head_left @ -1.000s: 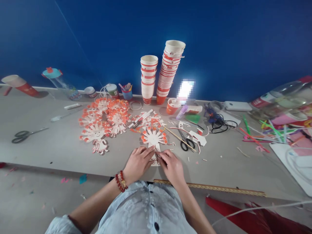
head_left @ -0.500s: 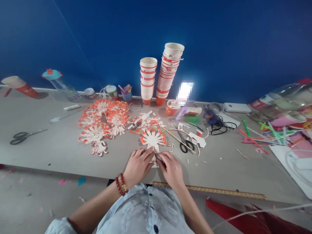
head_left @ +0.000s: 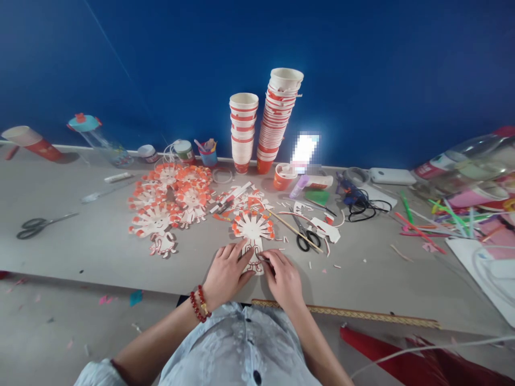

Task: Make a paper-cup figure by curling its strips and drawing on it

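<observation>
A white paper cutout figure (head_left: 252,231) lies flat on the table in front of me, its head ringed with fanned strips tipped in orange. Dark red outlines are drawn on its lower body. My left hand (head_left: 226,272) rests with its fingers stretched out along the left edge of the body. On the other side my right hand (head_left: 284,277) has its fingers bent and pinched at the body's right edge. Something thin and dark shows at those fingertips, too small to name. Just left lies a pile of similar paper figures (head_left: 159,220).
Black-handled scissors (head_left: 309,240) and a wooden stick (head_left: 295,231) lie right of the cutout, among paper scraps. Two tall stacks of paper cups (head_left: 243,134) stand by the blue wall. More scissors (head_left: 34,228) lie far left; a glue gun (head_left: 349,190) and bottles are at right.
My left fingers have shifted slightly left, off the middle of the body, so more of the red drawing shows. My right hand has barely moved.
</observation>
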### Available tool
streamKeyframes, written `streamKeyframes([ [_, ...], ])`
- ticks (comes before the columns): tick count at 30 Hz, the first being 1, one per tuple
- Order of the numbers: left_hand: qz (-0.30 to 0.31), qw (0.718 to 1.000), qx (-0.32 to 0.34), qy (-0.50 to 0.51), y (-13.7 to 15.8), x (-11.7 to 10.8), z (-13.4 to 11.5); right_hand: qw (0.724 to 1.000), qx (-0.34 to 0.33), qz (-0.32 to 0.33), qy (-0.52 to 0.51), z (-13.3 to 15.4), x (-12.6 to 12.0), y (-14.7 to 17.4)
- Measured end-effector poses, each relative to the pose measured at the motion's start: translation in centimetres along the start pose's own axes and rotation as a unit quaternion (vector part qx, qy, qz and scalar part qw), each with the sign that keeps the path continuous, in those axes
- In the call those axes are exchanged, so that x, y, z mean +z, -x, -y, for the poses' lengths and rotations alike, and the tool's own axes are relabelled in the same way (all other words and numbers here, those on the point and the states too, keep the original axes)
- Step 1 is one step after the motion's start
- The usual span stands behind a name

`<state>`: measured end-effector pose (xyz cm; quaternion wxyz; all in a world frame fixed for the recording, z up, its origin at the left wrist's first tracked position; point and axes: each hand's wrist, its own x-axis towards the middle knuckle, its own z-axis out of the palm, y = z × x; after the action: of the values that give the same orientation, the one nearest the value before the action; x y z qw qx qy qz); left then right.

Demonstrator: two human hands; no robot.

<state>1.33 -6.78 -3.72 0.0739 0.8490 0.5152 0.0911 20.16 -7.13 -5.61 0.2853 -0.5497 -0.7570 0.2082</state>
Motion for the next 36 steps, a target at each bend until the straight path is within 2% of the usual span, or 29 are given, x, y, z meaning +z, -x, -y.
streamKeyframes([
  [4, 0.001, 1.000, -0.005, 0.015, 0.0, -0.1, -0.1, 1.000, 0.001, -0.018, 0.023, 0.3, 0.0, -0.5],
  [7, -0.003, 1.000, -0.005, 0.027, 0.1, -0.3, -0.2, 0.997, -0.006, -0.026, 0.073, 1.1, 0.2, -2.0],
  [13, -0.029, 0.999, 0.004, 0.039, 0.3, 0.1, 0.1, 0.988, -0.006, 0.029, 0.153, 2.0, 0.8, -5.2],
  [18, -0.068, 0.995, 0.009, 0.068, 0.3, 0.8, 0.3, 0.993, 0.009, 0.018, 0.119, 1.5, 0.8, -5.5],
  [23, -0.147, 0.975, -0.019, 0.162, -0.2, 0.6, -0.3, 1.000, 0.008, 0.013, -0.025, 2.3, -0.2, -4.6],
  [25, -0.149, 0.956, -0.057, 0.246, -0.5, 0.2, -0.6, 0.997, -0.006, 0.022, -0.078, 2.2, -1.4, -4.1],
  [27, -0.132, 0.920, -0.102, 0.354, -0.9, -0.2, -1.0, 0.997, -0.026, 0.005, -0.078, 1.2, -3.1, -3.7],
  [29, -0.104, 0.875, -0.141, 0.452, -1.1, -0.7, -1.4, 0.997, -0.007, -0.079, 0.020, -0.8, -4.9, -3.7],
  [31, -0.069, 0.834, -0.166, 0.521, -1.3, -1.0, -1.8, 0.977, 0.036, -0.136, 0.158, -3.0, -6.4, -3.9],
  [34, -0.026, 0.788, -0.175, 0.590, -1.7, -1.2, -2.6, 0.959, 0.064, -0.101, 0.258, -5.1, -7.0, -4.4],
  [36, -0.014, 0.762, -0.164, 0.626, -2.0, -1.2, -3.2, 0.965, 0.054, -0.080, 0.242, -5.4, -6.8, -4.6],
])
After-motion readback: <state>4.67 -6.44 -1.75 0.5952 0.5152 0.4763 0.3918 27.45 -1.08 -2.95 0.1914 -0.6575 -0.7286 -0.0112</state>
